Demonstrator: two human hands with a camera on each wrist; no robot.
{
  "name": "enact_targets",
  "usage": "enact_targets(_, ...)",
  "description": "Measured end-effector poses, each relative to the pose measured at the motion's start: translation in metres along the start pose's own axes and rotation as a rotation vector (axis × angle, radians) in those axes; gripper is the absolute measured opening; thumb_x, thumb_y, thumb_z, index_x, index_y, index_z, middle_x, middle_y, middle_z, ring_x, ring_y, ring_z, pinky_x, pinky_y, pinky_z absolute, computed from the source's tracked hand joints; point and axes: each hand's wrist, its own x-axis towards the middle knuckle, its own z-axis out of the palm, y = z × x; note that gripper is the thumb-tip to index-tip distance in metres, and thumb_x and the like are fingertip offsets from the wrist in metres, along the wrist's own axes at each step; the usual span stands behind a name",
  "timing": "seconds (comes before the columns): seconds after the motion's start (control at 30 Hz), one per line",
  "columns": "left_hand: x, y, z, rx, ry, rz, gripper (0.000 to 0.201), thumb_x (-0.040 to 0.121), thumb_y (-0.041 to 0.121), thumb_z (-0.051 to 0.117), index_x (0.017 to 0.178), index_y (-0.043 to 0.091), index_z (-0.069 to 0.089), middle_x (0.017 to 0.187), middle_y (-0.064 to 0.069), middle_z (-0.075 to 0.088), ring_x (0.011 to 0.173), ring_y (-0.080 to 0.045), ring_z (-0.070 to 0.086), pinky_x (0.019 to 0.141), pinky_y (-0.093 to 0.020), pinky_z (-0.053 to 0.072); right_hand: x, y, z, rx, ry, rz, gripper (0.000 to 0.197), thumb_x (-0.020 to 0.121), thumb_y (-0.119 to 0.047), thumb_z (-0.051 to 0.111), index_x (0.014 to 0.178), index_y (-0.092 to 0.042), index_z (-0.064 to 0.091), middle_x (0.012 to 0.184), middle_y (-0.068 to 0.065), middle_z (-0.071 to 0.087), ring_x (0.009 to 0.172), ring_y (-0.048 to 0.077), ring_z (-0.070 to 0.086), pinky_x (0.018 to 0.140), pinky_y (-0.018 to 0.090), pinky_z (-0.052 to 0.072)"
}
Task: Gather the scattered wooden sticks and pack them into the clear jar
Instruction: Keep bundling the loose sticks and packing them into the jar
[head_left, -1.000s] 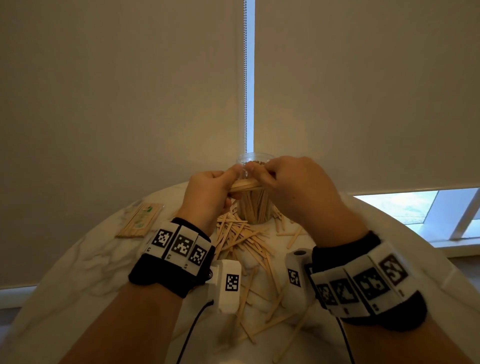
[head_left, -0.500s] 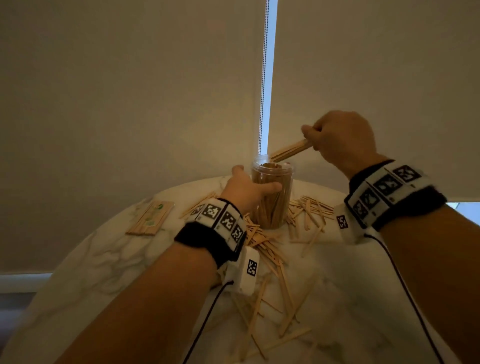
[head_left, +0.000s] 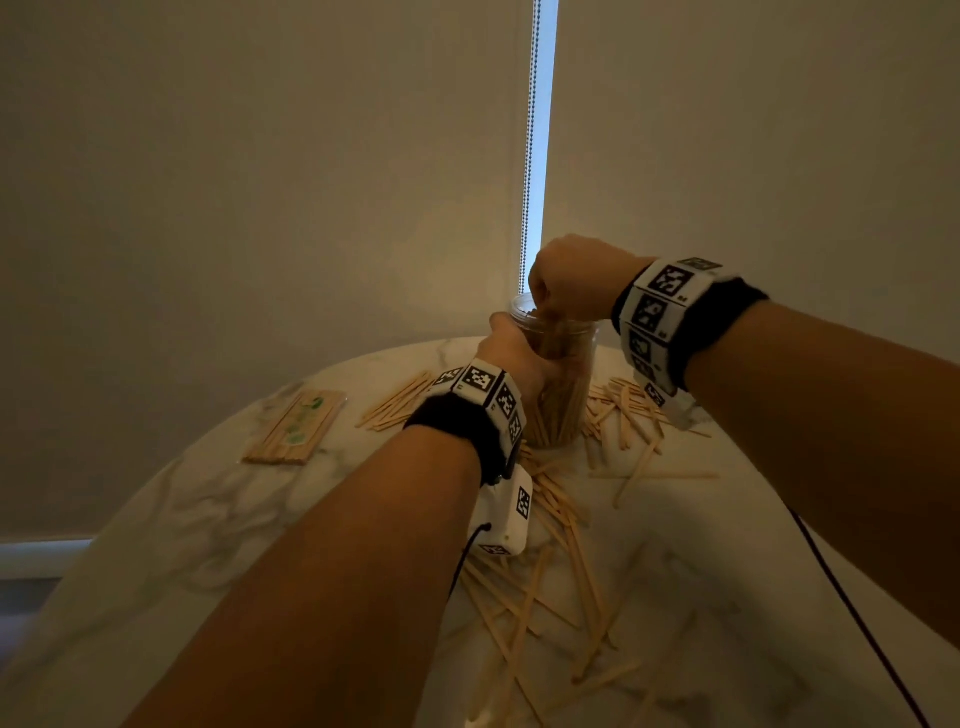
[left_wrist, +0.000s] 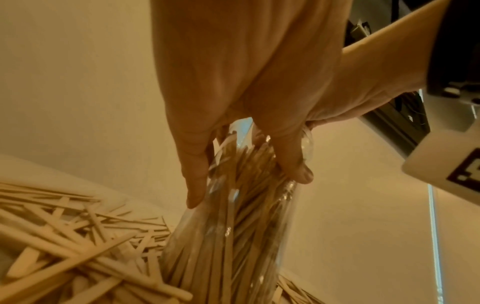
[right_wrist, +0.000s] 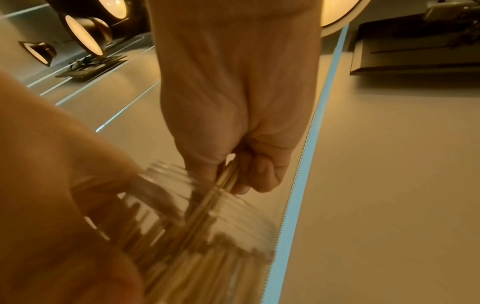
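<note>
Head view. The right hand (head_left: 569, 283) now sits directly over the mouth of the clear cylindrical plastic jar (head_left: 563, 384); half a second earlier it held a small bundle of flat wooden sticks (head_left: 555, 332) tilted above the rim. The bundle is now upright and partly inside, so the insertion step appears close to complete. The left hand (head_left: 519, 358) wraps the jar's left wall, as it did half a second ago, and steadies it on the round white marble-patterned counter (head_left: 208, 493). The jar is already densely filled with upright sticks. Many loose pale flat sticks (head_left: 571, 545) lie crossed on the counter near, left and right of the jar, so much gathering remains. A flat wrapped pack of sticks (head_left: 296, 426) lies well apart at the far left.

Left wrist view. The left hand's fingers (left_wrist: 194, 174) and thumb are curled against the smooth transparent wall, clamped on the jar. Thin straight sticks stand packed inside; a rough heap of loose ones lies at lower left.

Right wrist view. The right hand's fingers (right_wrist: 259, 174) and thumb are pinched together on the top end of the bundle, which passes down through the ribbed, threaded neck of the jar. The picture is motion-blurred; the stick count cannot be read.
</note>
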Motion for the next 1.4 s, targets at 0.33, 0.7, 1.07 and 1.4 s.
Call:
enact_targets(0.33, 0.002, -0.001, -0.001, 0.031, -0.010, -0.008, 0.093, 0.072, 0.048, 0.084, 0.140, 0.013, 0.030, 0.124, -0.007, 0.058, 0.101, -0.024, 0.057, 0.085, -0.036, 0.051, -0.002, -0.001, 0.002, 0.277, -0.041, 0.102, 0.021, 0.093, -0.015, 0.057, 0.110, -0.008, 0.067, 0.101, 0.005, 0.067, 0.087, 0.018, 0.055, 0.073, 0.028, 0.040)
enact_targets(0.7, 0.003, -0.004, 0.001, 0.058, 0.003, -0.005, 0.091, 0.073, 0.044, 0.084, 0.140, 0.014, 0.032, 0.128, -0.007, 0.057, 0.115, -0.028, 0.058, 0.089, -0.036, 0.050, -0.017, 0.011, 0.000, 0.288, 0.045, 0.085, 0.008, 0.086, -0.018, 0.071, 0.091, -0.019, 0.077, 0.094, -0.003, 0.072, 0.082, 0.011, 0.061, 0.067, 0.021, 0.043)
enact_targets(1.07, 0.006, -0.008, -0.003, 0.037, -0.025, -0.010, 0.096, 0.069, 0.041, 0.088, 0.143, 0.014, 0.033, 0.128, -0.006, 0.060, 0.109, -0.026, 0.062, 0.090, -0.039, 0.056, -0.039, 0.001, 0.001, 0.392, 0.124, 0.089, 0.028, 0.100, -0.032, 0.052, 0.107, -0.013, 0.071, 0.100, -0.001, 0.067, 0.088, 0.015, 0.056, 0.076, 0.029, 0.040)
enact_targets(1.4, -0.071, -0.033, -0.109, 0.606, -0.241, -0.153, 0.075, 0.077, 0.066, 0.070, 0.126, 0.010, 0.066, 0.125, -0.009, 0.066, 0.113, -0.026, 0.062, 0.099, -0.042, 0.052, -0.124, -0.046, 0.034, 0.474, -0.186, 0.047, 0.035, 0.098, -0.040, 0.051, 0.089, -0.009, 0.067, 0.084, 0.010, 0.067, 0.075, 0.025, 0.063, 0.066, 0.033, 0.050)
